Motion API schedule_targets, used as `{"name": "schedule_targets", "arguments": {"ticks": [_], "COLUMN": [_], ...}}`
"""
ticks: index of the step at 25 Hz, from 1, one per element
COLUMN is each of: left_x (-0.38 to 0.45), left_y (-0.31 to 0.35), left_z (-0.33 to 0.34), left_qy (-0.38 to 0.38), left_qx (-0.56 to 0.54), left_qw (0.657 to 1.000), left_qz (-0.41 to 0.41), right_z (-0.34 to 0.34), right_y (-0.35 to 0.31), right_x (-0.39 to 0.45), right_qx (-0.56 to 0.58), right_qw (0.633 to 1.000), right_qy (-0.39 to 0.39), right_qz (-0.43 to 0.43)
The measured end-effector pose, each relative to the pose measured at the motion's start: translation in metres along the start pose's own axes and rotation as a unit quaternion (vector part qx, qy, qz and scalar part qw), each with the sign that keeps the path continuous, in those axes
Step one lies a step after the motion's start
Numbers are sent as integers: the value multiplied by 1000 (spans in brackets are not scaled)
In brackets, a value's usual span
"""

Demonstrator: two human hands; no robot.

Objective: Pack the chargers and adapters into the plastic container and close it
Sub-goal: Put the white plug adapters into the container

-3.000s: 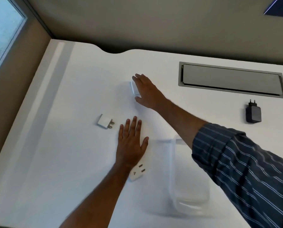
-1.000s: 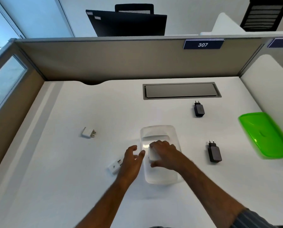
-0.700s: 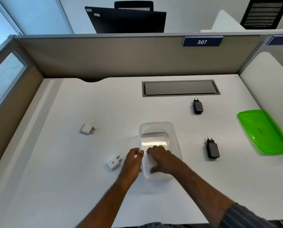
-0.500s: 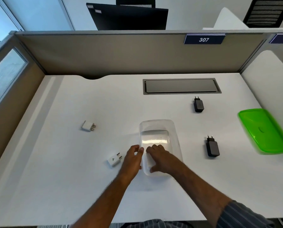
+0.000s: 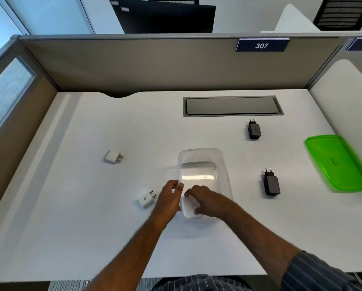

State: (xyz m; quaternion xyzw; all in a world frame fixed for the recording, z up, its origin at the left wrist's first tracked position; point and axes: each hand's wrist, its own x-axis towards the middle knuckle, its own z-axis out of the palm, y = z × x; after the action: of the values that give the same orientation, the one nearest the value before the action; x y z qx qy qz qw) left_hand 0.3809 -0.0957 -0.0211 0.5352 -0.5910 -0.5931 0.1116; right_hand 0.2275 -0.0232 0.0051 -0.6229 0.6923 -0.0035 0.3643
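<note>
Early stage. Clear plastic container (image 5: 203, 177) at frame centre on the tabletop (image 5: 71, 217). Right hand (image 5: 209, 203) is inside it, fingers curled over something white, grip unclear. Left hand (image 5: 168, 198) is loosely open against the container's left wall. Still out: two white adapters (image 5: 113, 156) (image 5: 147, 199) left, two black chargers (image 5: 253, 130) (image 5: 271, 183) right. Green lid (image 5: 337, 162) sits off at far right.

"307" in white on the blue plate (image 5: 262, 45) atop the partition (image 5: 155, 64)
</note>
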Motion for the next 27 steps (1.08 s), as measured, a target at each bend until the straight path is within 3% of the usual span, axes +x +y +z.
{"name": "schedule_targets", "arguments": {"ticks": [7,12,17,20,23,27], "left_x": [3,2,11,18,21,18], "left_y": [-3,-15,-42,-65,-92,-117], "left_z": [-3,-26,-69,-93,-112,-126], "left_qy": [-1,64,173,212,216,221], "left_qx": [2,83,238,322,367,408], "left_qw": [1000,991,938,910,900,883], "left_qz": [13,80,181,153,99,68], "right_z": [-1,-11,-17,-20,-17,-7], "right_y": [-2,3,-10,-28,-49,-78], "right_x": [-3,-1,8,17,28,48], "right_qx": [30,49,67,64,45,-10], "right_qw": [999,994,964,942,942,966], "right_qy": [27,101,247,312,303,198], "right_qz": [1,-16,-71,-108,-137,-167]}}
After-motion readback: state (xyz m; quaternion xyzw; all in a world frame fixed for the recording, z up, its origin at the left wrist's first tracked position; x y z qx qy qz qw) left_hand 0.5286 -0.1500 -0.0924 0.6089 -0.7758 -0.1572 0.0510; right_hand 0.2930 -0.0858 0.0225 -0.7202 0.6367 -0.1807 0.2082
